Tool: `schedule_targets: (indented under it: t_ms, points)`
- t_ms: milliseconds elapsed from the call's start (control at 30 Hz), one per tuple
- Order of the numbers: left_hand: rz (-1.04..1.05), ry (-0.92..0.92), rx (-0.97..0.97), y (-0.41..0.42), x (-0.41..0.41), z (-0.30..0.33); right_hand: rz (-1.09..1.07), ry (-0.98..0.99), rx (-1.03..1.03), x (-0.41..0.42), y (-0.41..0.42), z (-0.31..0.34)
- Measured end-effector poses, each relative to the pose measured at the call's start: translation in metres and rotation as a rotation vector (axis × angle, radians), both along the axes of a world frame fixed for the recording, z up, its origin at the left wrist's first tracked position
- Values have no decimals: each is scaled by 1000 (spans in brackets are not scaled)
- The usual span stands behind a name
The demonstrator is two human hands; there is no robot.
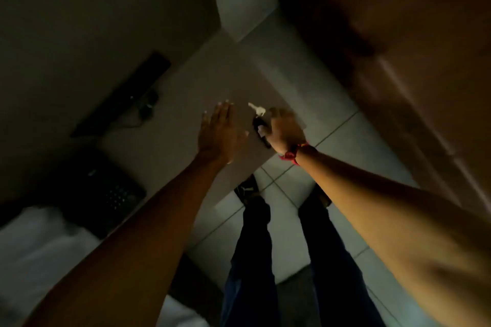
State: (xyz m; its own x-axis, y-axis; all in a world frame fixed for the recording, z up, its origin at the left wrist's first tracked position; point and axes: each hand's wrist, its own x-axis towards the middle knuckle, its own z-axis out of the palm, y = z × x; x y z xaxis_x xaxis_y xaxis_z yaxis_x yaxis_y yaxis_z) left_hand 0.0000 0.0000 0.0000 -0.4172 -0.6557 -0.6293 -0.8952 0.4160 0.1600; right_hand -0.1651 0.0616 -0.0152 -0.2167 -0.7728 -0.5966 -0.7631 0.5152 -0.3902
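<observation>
Right hand (285,129) grips the handle (257,123), with the key (256,109) at its eleven o'clock. Left hand (220,131) lies flat and open on the door (186,114); push evenly.

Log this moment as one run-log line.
left grip: open, flat at pale panel | right grip: holds dark handle | key: above handle | light: dim
</observation>
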Motion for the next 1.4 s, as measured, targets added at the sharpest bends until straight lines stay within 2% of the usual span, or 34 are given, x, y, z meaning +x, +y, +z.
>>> schedule_targets:
  t_ms: [100, 233, 367, 567, 700, 833, 1000, 1200, 1400]
  points:
    - [-30, -26, 5, 22, 10, -21, -113, -15, -37, 19, 9, -22]
    - [-17, -5, -25, 39, 17, -39, -166, 58, -59, 34, 10, -41]
    - [-8, -12, -30, 40, 19, -49, -236, 48, -67, 36, 0, -51]
    - [-8, -22, -50, 40, 18, -47, -246, -212, -88, 28, 5, -49]
    - [-17, 6, -100, 34, 15, -23, -213, -253, -133, 19, 11, -22]
    - [-54, 36, -160, 13, -2, 23, -270, -232, -184, -1, 3, 32]
    - [-117, 55, -277, -22, -41, 114, -357, -190, -356, -47, -18, 134]
    - [-224, 162, -399, -52, -127, 257, -458, -92, -578, -128, -23, 283]
    - [-303, 382, -522, -48, -232, 405, -508, 33, -796, -225, 13, 430]
